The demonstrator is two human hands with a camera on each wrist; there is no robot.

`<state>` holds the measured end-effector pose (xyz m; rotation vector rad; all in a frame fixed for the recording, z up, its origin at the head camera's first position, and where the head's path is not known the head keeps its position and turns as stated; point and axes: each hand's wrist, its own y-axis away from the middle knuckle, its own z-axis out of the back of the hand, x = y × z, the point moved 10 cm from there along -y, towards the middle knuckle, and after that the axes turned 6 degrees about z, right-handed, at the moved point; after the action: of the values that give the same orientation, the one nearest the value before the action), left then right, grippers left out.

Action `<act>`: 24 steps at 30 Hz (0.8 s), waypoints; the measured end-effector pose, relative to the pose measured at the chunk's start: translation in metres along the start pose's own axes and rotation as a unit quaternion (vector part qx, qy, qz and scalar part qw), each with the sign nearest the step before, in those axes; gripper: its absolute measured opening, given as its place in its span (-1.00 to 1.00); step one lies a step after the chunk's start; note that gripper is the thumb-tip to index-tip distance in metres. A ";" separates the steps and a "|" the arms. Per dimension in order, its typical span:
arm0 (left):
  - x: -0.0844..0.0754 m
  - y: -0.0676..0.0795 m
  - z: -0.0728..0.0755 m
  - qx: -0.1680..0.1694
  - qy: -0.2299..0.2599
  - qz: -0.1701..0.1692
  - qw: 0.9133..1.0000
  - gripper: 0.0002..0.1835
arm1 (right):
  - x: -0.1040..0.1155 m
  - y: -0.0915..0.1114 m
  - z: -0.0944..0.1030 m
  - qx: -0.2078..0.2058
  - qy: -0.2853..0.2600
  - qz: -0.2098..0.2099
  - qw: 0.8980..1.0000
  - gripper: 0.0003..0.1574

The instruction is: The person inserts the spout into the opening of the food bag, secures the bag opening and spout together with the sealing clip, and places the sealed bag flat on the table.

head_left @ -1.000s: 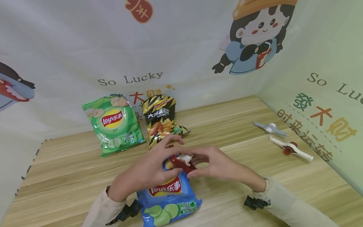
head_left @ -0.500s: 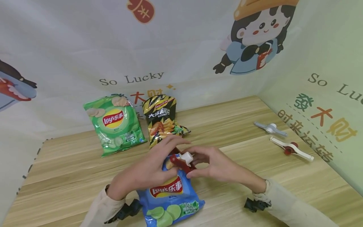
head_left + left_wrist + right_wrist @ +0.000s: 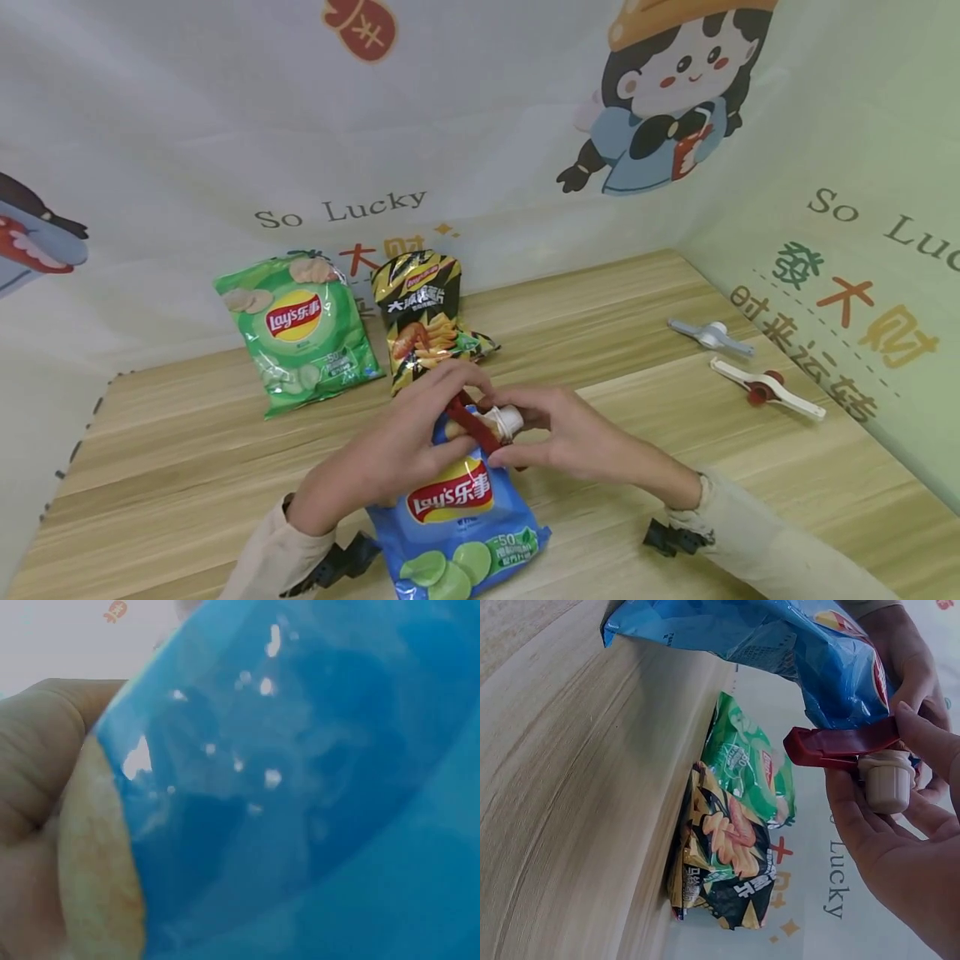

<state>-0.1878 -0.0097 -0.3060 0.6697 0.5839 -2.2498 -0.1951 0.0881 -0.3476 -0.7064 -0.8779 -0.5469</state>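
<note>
A blue Lay's potato chip bag (image 3: 472,533) hangs below my hands in the head view, its top end gathered. My left hand (image 3: 393,437) grips this upper part, thumb in front. Blue film and a printed chip fill most of the left wrist view, with part of the left hand (image 3: 34,795) at its left edge. A red bag-sealing clip (image 3: 474,427) with a white capped spout (image 3: 507,423) lies across the bag's top. My right hand (image 3: 566,429) holds the clip between thumb and fingers. In the right wrist view, the red clip (image 3: 844,744) sits against the bag's end.
A green Lay's bag (image 3: 300,333) and a black-and-yellow Lay's bag (image 3: 420,312) lean against the back wall on the wooden table (image 3: 180,458). At the right lie a grey sealing clip (image 3: 711,336) and a white one (image 3: 767,388) with a red cap.
The blue bag's lower end has swung slightly right. The white spout on the red clip has come more into view and turned rightward. Both hands keep their holds.
</note>
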 end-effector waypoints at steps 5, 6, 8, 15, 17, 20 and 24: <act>0.005 0.001 0.003 -0.012 -0.017 0.022 1.000 -0.34 | -0.002 -0.001 0.002 -0.012 0.007 -0.017 1.000 -0.34; 0.006 0.001 0.004 -0.018 -0.026 0.027 0.999 -0.31 | -0.002 -0.001 0.003 -0.015 0.006 -0.019 1.000 -0.34; 0.012 0.001 0.007 -0.026 -0.045 0.050 0.997 -0.29 | -0.003 -0.001 0.004 -0.023 0.002 -0.023 0.999 -0.33; 0.031 0.006 0.003 0.051 -0.065 0.104 0.991 -0.58 | -0.005 -0.001 0.005 -0.037 -0.010 -0.028 0.999 -0.34; 0.031 0.007 0.000 0.068 -0.051 0.099 0.991 -0.59 | -0.004 -0.002 0.004 -0.032 0.000 -0.025 0.999 -0.33; 0.031 0.007 -0.003 0.075 -0.026 0.100 0.992 -0.61 | 0.000 -0.001 0.001 -0.021 0.033 -0.015 0.999 -0.30; 0.030 0.006 -0.002 0.057 0.008 0.104 0.993 -0.62 | 0.007 0.003 -0.003 -0.018 0.106 -0.009 0.994 -0.25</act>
<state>-0.2011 -0.0275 -0.3270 0.7684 0.3763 -2.0948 -0.1880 0.0864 -0.3437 -0.6601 -0.6789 -0.6417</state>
